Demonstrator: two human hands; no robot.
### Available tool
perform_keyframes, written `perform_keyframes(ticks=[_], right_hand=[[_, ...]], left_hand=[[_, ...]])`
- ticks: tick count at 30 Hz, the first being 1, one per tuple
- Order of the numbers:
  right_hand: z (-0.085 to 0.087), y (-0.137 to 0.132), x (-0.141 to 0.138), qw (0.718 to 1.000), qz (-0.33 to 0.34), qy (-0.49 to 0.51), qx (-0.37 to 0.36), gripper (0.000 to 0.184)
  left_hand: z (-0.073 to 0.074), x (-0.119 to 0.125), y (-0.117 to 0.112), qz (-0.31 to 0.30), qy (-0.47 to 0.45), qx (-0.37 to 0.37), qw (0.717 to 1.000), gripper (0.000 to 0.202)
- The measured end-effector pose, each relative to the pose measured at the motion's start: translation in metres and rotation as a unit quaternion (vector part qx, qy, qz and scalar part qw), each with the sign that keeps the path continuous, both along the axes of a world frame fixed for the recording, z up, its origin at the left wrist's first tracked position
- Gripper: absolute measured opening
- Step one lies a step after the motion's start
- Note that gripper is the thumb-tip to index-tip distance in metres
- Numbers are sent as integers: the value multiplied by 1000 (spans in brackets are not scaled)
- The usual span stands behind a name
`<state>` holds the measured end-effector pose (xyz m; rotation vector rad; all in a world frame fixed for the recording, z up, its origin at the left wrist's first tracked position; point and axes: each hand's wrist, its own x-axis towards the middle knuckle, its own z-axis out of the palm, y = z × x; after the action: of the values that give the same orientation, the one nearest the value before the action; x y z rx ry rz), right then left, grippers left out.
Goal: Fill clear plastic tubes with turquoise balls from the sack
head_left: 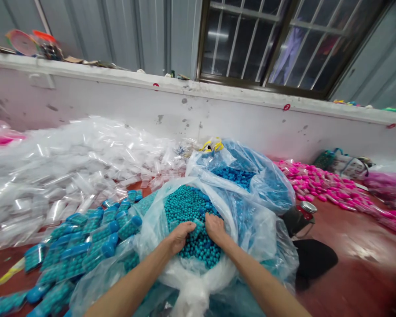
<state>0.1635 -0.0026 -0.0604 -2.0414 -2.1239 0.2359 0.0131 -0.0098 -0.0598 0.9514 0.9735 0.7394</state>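
Note:
Both hands are over a large clear plastic bag full of round teal beads. Between them is a small clear bottle with teal beads in it, lying just above the loose beads. My left hand pinches its near-left side with thumb and fingers. My right hand is closed at the bottle's other end, where a bit of blue shows by the fingertips; what exactly those fingers grip is partly hidden. Behind it, a second bag holds blue caps.
Filled bottles with blue caps lie heaped on the red floor at left. Behind them spreads a big pile of clear empty containers. Pink-capped pieces lie along the wall at right. A dark stool and a metal-lidded jar stand nearby.

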Motion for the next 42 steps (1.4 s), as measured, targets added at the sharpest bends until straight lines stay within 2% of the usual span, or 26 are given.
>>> perform_keyframes(ticks=[5,9,12,15,18,20,23,25,26,28,30,32,33,35,38,42], right_hand=[[15,-10,6,998,43,-34,-13,22],[25,-16,14,998,47,-18,-33,22],[25,-16,19,997,56,41,-18,24],[24,-17,21,991,65,120,13,29],[23,-18,20,984,48,169,-3,26],[21,-17,19,970,31,233,-56,23],[19,-15,18,916,-4,376,-140,26],[19,-15,18,891,-16,422,-166,30],[19,-17,19,895,-11,415,-164,31],[21,-22,21,932,25,344,-113,30],[25,-29,22,966,81,245,-26,25],[29,-33,21,972,127,196,23,23],[31,-34,19,969,138,202,20,23],[34,-34,17,954,144,263,-23,21],[32,-28,15,910,119,386,-96,17],[28,-25,15,865,103,476,-119,12]], left_hand=[[0,-4,-3,41,-15,4,999,31],[0,-4,-4,67,-11,-3,998,31],[1,-5,-4,79,24,-1,997,31],[3,-5,-5,80,85,38,992,29],[5,-5,-6,79,99,45,991,27],[7,-6,-7,85,92,31,992,25],[10,-8,-10,82,78,25,993,23],[11,-8,-11,65,67,23,995,23],[11,-8,-12,57,65,22,996,23],[11,-8,-13,51,80,44,995,22],[10,-7,-14,56,117,126,984,16],[8,-6,-15,57,145,226,962,9],[7,-6,-15,50,144,254,955,8],[5,-4,-15,25,119,249,961,10],[3,-2,-16,0,75,185,980,15],[3,0,-16,-4,47,139,989,20]])
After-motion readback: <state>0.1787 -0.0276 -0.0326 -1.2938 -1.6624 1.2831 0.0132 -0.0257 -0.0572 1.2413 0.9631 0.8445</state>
